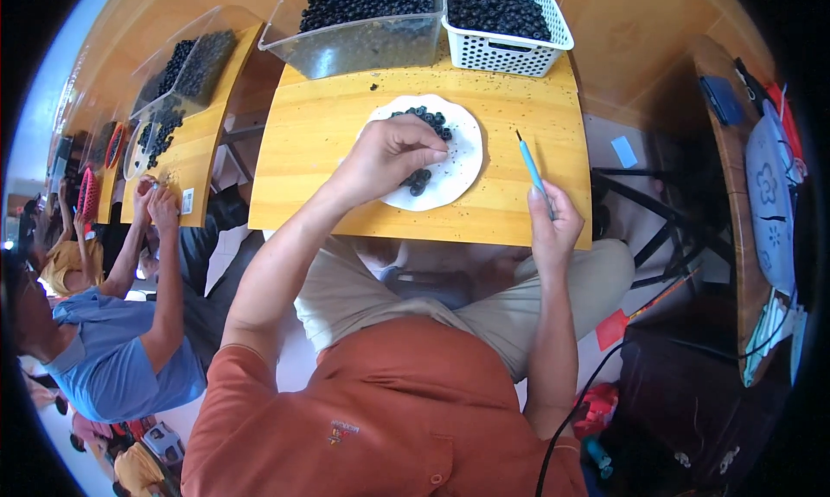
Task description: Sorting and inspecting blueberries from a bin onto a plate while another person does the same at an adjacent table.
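Note:
Over the white scalloped plate, my left hand is closed in a pinch, thumb against fingertips. Whatever sits in that pinch is too small to make out. Small black round pieces, some with a hollow, ring-like top, lie on the plate around the hand, and it hides part of them. To the right of the plate, my right hand grips a slim light-blue pen-like tool near its lower end. Its thin dark tip points up and away from me, apart from the plate.
A clear plastic bin and a white perforated basket, both full of black pieces, stand at the table's far edge. Dark crumbs dot the wood. At left, a co-worker in blue handles something at another table.

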### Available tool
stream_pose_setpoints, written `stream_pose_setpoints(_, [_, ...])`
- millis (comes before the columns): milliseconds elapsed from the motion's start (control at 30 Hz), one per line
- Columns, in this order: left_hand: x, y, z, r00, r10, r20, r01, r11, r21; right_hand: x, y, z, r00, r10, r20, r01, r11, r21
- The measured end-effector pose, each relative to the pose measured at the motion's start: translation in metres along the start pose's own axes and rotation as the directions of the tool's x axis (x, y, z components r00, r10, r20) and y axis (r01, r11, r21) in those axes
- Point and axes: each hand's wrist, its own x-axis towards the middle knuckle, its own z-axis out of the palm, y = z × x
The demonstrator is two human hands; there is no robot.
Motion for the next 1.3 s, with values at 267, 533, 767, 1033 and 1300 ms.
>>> stream_pose_setpoints(267, [-0.028,0.000,0.000,0.884,-0.464,0.061,0.367,0.607,-0.705,-0.002,-0.005,-0.001,0.998,-0.029,0.062,0.029,1.000,-0.007])
stream_pose_setpoints(533, [-0.053,0.001,0.003,0.875,-0.483,0.008,0.166,0.285,-0.944,-0.008,-0.006,0.004,0.996,-0.086,0.033,0.086,0.996,-0.025])
stream_pose_setpoints(767, [-0.075,-0.005,0.002,0.892,-0.452,0.006,0.040,0.065,-0.997,-0.037,-0.036,0.026,0.988,-0.133,0.083,0.135,0.991,-0.012])
stream_pose_setpoints(1033, [-0.086,-0.002,0.009,0.918,-0.396,0.033,0.012,-0.056,-0.998,-0.056,-0.072,0.062,0.925,-0.260,0.276,0.267,0.964,0.012])
stream_pose_setpoints(1300, [-0.088,0.007,0.012,0.938,-0.345,0.025,-0.007,-0.092,-0.996,-0.058,-0.077,0.071,0.884,-0.356,0.304,0.378,0.926,-0.015])
